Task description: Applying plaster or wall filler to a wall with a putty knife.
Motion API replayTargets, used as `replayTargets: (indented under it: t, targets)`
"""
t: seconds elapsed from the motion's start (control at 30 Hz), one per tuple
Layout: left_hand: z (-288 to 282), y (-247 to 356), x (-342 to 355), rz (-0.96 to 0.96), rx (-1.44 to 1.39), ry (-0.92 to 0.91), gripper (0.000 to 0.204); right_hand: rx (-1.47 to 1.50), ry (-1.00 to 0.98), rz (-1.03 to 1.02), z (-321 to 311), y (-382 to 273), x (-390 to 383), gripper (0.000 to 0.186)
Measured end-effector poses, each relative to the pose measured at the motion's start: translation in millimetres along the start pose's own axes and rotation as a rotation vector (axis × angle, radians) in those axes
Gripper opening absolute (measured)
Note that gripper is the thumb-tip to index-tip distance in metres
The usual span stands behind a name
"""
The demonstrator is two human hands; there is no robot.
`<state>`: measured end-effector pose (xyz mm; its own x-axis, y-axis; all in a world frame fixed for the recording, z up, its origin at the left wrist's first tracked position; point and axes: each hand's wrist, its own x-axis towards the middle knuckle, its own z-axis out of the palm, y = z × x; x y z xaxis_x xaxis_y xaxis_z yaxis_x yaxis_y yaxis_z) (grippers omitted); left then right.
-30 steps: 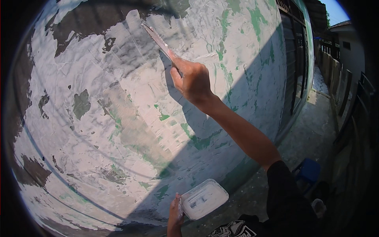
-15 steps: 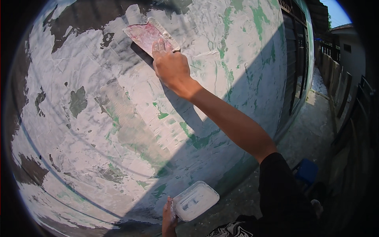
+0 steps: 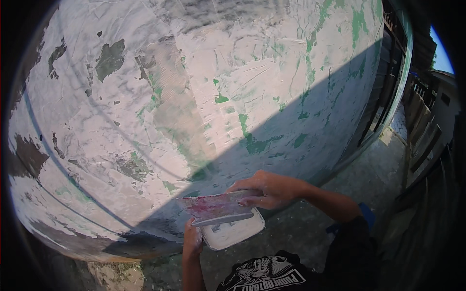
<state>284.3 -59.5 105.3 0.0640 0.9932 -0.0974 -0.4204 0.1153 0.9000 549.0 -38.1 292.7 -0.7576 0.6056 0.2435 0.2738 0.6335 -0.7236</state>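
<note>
My right hand (image 3: 268,188) is closed on a broad putty spreader (image 3: 206,206), its flat face smeared pink, red and white. The blade lies sideways over the far part of a shallow white plastic tub (image 3: 242,236), hiding some of it; whether the two touch I cannot tell. My left hand (image 3: 192,236) grips the tub by its left side, with most of its fingers out of sight. Whitish paste coats the inside of the tub. Beyond both hands rises a wall (image 3: 228,87) covered in white filler, with green and dark grey patches showing through.
A slanting shadow edge crosses the wall. To the right, a window with dark slats (image 3: 376,104) sits in the wall, and a concrete path (image 3: 383,155) runs off past a fence (image 3: 420,109). Something blue (image 3: 366,216) shows behind my right arm.
My right hand has brought the spreader down from high on the wall to the tub. The view has tilted lower, and the tub in my left hand appears slightly left and higher.
</note>
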Motion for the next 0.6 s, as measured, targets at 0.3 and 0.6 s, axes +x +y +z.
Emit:
replayTargets:
  t: [0.3,0.6]
  targets:
    - [10.6,23.5,-12.9,-0.105,0.055,-0.002,0.052,-0.529,-0.004,-0.162,70.3,41.7,-23.1,0.040]
    - [-4.5,8.1,-19.8,-0.096,0.018,0.020,0.055,-0.437,-0.152,-0.191,80.2,45.1,-34.1,0.056]
